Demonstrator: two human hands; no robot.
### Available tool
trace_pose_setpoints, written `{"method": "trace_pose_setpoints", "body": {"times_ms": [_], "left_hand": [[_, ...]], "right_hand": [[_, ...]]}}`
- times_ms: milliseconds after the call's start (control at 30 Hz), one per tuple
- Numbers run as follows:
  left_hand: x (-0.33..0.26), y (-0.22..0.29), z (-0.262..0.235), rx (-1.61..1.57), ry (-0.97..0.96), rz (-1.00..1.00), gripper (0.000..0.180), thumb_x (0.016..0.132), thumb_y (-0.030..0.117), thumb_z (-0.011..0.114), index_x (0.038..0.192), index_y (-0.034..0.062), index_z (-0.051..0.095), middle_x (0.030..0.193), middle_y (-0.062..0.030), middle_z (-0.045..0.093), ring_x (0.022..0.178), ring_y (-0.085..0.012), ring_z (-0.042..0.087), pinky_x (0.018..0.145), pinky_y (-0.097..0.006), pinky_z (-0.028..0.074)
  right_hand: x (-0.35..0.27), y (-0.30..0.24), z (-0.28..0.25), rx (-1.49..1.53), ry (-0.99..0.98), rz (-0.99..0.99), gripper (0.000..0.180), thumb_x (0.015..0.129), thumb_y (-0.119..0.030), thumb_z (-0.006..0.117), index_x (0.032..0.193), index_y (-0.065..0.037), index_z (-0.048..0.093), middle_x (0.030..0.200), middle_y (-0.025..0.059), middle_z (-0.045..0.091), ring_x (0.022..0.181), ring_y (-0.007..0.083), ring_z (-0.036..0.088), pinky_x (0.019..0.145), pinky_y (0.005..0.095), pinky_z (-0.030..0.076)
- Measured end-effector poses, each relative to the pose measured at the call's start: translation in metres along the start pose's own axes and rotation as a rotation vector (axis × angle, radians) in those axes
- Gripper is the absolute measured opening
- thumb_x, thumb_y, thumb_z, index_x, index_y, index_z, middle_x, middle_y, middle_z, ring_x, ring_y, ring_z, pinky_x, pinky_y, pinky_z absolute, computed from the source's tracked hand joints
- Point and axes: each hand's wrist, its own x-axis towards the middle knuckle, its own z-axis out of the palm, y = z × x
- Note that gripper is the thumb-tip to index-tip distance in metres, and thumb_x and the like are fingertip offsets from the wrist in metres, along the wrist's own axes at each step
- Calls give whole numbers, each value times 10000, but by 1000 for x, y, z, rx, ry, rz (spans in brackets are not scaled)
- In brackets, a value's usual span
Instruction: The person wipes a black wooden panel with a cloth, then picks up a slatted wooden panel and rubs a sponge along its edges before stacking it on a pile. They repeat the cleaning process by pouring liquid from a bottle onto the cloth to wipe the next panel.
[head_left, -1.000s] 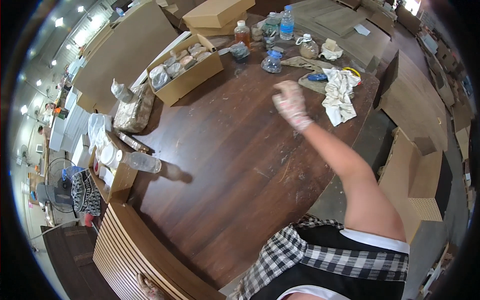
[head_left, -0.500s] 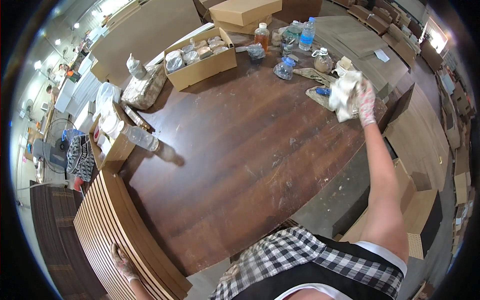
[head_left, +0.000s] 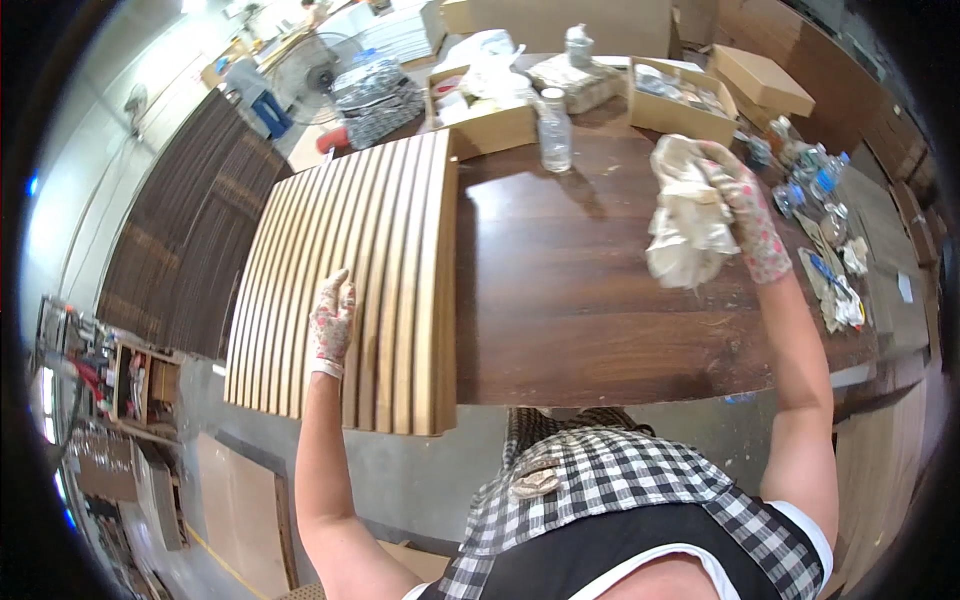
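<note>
My right hand (head_left: 745,215), in a flower-patterned glove, grips a stained white rag (head_left: 688,215) that hangs bunched above the brown tabletop (head_left: 570,330). At the table's left end lies a light wooden slatted panel (head_left: 400,250), its grooves running away from me. On its slats rests my left hand (head_left: 332,322), gloved the same way, its fingers stretched out and holding nothing. A clear plastic bottle (head_left: 555,130) stands on the table beyond the panel's far right corner.
Along the table's back edge stand an open carton (head_left: 685,110) of wrapped lumps and another box (head_left: 490,130). Bottles (head_left: 828,178) and a blue-handled tool (head_left: 825,268) on a cloth sit at the right. A fan (head_left: 318,75) and a person (head_left: 255,90) are farther off.
My view has swung left. The right hand has lifted the rag off the right end of the table and brought it left. My left hand still rests on the slatted panel.
</note>
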Motion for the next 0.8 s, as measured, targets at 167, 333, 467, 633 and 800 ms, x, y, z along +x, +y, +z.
{"method": "trace_pose_setpoints", "body": {"times_ms": [167,333,467,633,800], "left_hand": [[-56,-69,-90,336,102,61,355,897,212,543,1192,15,542,1207,-170,550,1166,-306,487,1006,-378,374],[-72,-60,-82,715,117,18,409,850,310,588,1180,69,566,1296,-110,500,1250,-280,399,1036,-406,303],[-77,-55,-73,626,132,-21,412,844,290,595,1192,72,558,1306,-106,491,1251,-281,396,1041,-404,293],[-76,-48,-91,693,132,-16,392,841,211,601,1207,81,547,1315,-113,483,1246,-295,408,1046,-409,300],[-95,-53,-81,724,113,-105,404,850,233,575,1230,101,528,1338,-89,460,1276,-282,373,1057,-430,275]], "right_hand": [[53,-18,198,-222,-96,-3,362,871,-150,617,1185,9,530,1054,60,607,927,98,562,807,242,483],[115,49,280,71,53,9,297,889,-108,581,1172,-20,553,1090,28,578,955,98,548,818,237,472],[87,129,311,-437,-397,-235,385,830,-235,618,1171,-73,540,1147,127,542,1037,284,504,869,408,424],[54,172,344,-1155,-596,-479,449,763,-320,589,1141,-78,573,1052,175,552,1001,331,522,841,397,443],[38,176,329,-902,-722,-521,371,791,-246,540,1089,-27,566,893,147,580,814,260,590,692,354,499]]}}
